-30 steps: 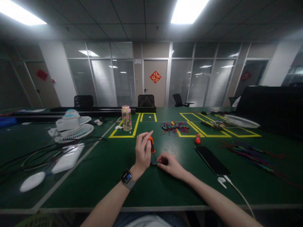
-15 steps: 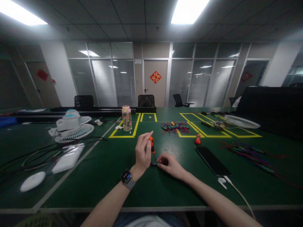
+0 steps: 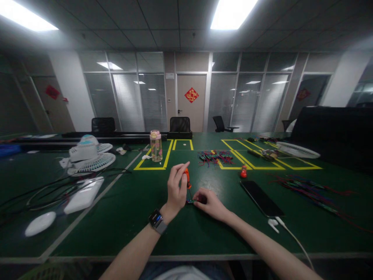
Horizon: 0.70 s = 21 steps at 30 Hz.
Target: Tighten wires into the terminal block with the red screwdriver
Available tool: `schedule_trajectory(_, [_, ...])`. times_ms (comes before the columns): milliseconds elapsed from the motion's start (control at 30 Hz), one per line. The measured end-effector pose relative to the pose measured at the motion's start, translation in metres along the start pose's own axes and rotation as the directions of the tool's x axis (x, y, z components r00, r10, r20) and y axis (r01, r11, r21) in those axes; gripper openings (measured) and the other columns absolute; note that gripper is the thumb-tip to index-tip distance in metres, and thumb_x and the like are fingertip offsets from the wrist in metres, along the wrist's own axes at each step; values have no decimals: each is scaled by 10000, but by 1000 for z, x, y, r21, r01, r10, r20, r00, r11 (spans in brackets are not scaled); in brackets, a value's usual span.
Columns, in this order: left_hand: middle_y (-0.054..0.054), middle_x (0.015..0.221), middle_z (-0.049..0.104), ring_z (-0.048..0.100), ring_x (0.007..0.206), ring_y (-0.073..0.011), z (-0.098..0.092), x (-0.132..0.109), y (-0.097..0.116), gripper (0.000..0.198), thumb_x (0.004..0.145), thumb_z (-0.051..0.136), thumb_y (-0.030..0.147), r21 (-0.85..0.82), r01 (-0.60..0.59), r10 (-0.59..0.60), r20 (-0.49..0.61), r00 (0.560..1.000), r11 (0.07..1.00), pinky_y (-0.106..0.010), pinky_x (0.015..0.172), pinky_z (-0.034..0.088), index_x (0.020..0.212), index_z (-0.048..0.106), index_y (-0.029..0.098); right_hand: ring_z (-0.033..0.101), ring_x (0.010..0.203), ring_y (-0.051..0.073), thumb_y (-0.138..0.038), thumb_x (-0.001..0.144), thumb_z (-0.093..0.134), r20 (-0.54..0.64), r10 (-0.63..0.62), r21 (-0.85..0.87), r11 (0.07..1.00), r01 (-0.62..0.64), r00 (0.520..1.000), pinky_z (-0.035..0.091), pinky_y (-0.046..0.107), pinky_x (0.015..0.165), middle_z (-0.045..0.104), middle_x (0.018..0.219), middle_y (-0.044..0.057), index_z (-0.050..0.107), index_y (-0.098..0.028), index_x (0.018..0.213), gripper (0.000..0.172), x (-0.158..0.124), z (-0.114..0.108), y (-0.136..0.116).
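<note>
My left hand (image 3: 176, 189), with a watch on its wrist, pinches an orange-and-black screwdriver (image 3: 188, 179) held upright, its tip down on a small dark part (image 3: 191, 201) on the green table (image 3: 131, 217). My right hand (image 3: 210, 203) lies curled on the table, fingers closed on that small part and pressing it down. The part is mostly hidden under my fingers.
A black phone (image 3: 261, 198) with white earbuds (image 3: 273, 223) lies to the right. Coloured wire bundles (image 3: 215, 157) sit in yellow-taped boxes behind, more wires (image 3: 309, 190) at far right. A drink bottle (image 3: 155, 146), white fans (image 3: 89, 155) and white devices (image 3: 84, 196) stand left.
The screwdriver's handle has shifted slightly between my left fingers, as in a small twist. My right hand and everything else on the table stay put.
</note>
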<state>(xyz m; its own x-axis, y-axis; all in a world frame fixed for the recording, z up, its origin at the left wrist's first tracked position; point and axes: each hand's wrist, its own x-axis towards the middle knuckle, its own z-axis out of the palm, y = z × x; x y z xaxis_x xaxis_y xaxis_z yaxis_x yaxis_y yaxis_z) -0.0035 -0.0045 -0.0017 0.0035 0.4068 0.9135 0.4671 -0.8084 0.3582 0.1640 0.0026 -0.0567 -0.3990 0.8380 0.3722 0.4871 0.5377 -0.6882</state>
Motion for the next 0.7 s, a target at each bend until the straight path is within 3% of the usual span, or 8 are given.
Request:
schedule_trajectory(267, [-37, 953, 515, 555, 891, -158, 3, 1, -1, 238, 915, 570, 241, 78, -21, 26, -66, 997, 997, -285, 798, 495, 1141, 645, 228, 545, 691, 150, -47, 703, 621, -5, -7, 6, 1000, 7, 1000, 419, 249, 640, 603, 742, 10, 639, -154, 769, 127, 0, 0, 1])
schedule_trajectory(500, [-77, 1103, 570, 572, 1020, -175, 1, 1, 2, 364, 968, 388, 186, 9, 10, -10, 4, 1000, 1000, -305, 872, 490, 1289, 558, 214, 551, 701, 153, -54, 711, 617, 1, -12, 11, 1000, 12, 1000, 424, 252, 652, 604, 754, 16, 643, -153, 771, 119, 0, -1, 0])
schedule_trajectory(700, [-51, 993, 569, 576, 921, -164, 3, 3, -1, 279, 932, 526, 228, 36, 33, -32, -24, 999, 999, -297, 829, 496, 1199, 606, 217, 551, 704, 152, -61, 706, 627, -5, -10, 19, 1000, 10, 1000, 425, 252, 657, 607, 762, 13, 640, -157, 773, 118, 0, 0, 1])
